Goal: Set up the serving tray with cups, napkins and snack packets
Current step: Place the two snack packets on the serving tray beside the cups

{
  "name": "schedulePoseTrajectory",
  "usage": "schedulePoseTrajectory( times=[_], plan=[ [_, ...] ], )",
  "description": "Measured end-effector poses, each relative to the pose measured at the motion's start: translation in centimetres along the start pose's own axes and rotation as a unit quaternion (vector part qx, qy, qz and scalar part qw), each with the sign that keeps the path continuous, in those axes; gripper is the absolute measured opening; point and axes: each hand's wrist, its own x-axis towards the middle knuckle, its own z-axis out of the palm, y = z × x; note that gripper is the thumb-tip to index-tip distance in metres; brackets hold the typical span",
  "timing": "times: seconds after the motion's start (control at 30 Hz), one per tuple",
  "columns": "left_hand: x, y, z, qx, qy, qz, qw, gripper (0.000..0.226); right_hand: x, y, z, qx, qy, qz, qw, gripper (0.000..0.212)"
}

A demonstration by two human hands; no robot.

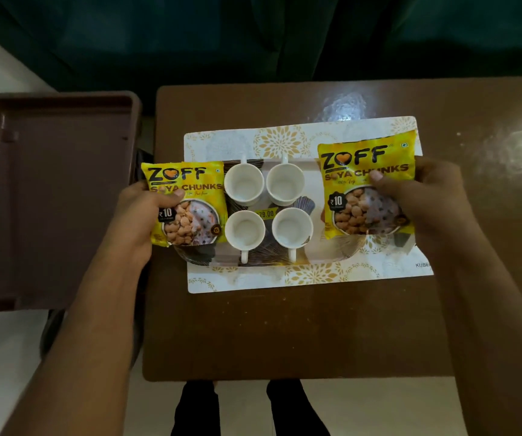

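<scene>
The tray (310, 275) was white with gold flower medallions and a dark fan print at its middle; four plain white cups (267, 204) stood on it. Both snack packets (187, 202) were yellow with black lettering and an orange heart. The bench (284, 335) was glossy brown, the plastic chair (49, 184) maroon
</scene>
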Motion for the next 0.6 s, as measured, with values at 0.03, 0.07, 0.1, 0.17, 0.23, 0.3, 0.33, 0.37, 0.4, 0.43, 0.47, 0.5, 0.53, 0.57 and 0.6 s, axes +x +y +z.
schedulePoseTrajectory(
  times=[0.03,0.07,0.1,0.17,0.23,0.3,0.33,0.37,0.4,0.43,0.47,0.5,0.53,0.57,0.6],
  plan=[
    [0.1,-0.3,0.1,0.006,0.003,-0.002,1.0,0.02,0.1,0.3,0.1,-0.015,0.001,-0.01,1.0,0.013],
    [0.2,-0.5,0.2,0.012,0.006,-0.002,1.0,0.018,0.4,0.7,0.2,-0.029,0.004,-0.017,0.999,0.013],
    [0.3,-0.7,0.4,0.019,0.01,-0.001,1.0,0.016,0.7,1.1,0.4,-0.043,0.006,-0.024,0.999,0.014],
    [0.3,-0.9,0.8,0.033,0.016,0.005,0.999,0.012,1.2,1.7,1.1,-0.067,0.01,-0.03,0.997,0.02],
    [0.4,-1.1,1.1,0.046,0.022,0.015,0.999,0.009,1.5,2.5,1.8,-0.076,0.012,-0.028,0.997,0.024],
    [0.4,-1.2,1.4,0.048,0.034,0.022,0.998,0.011,1.9,3.4,2.4,-0.075,0.014,-0.02,0.997,0.021],
    [0.4,-1.3,1.5,0.046,0.04,0.025,0.998,0.014,2.1,3.9,2.5,-0.072,0.016,-0.014,0.997,0.02],
    [0.3,-1.3,1.6,0.045,0.044,0.028,0.998,0.018,2.1,4.2,2.6,-0.068,0.018,-0.01,0.997,0.02],
    [0.2,-1.4,1.7,0.043,0.047,0.033,0.997,0.021,2.2,4.4,2.7,-0.063,0.019,-0.006,0.998,0.021],
    [0.2,-1.4,1.7,0.042,0.05,0.037,0.997,0.022,2.2,4.5,2.7,-0.057,0.021,-0.002,0.998,0.023],
    [0.1,-1.5,1.8,0.042,0.054,0.043,0.997,0.022,2.2,4.6,2.8,-0.05,0.023,0.001,0.998,0.025],
    [0.0,-1.6,2.0,0.042,0.06,0.049,0.996,0.021,2.3,4.6,2.8,-0.049,0.024,0.005,0.999,0.026],
    [0.0,-1.7,2.1,0.045,0.068,0.055,0.995,0.019,2.3,4.7,2.8,-0.051,0.025,0.007,0.998,0.027],
    [-0.1,-1.8,2.3,0.049,0.077,0.062,0.994,0.017,2.3,4.6,2.9,-0.06,0.025,0.004,0.998,0.027],
    [-0.2,-1.9,2.4,0.054,0.085,0.07,0.992,0.016,2.3,4.7,2.9,-0.073,0.028,-0.004,0.997,0.028]
  ],
)
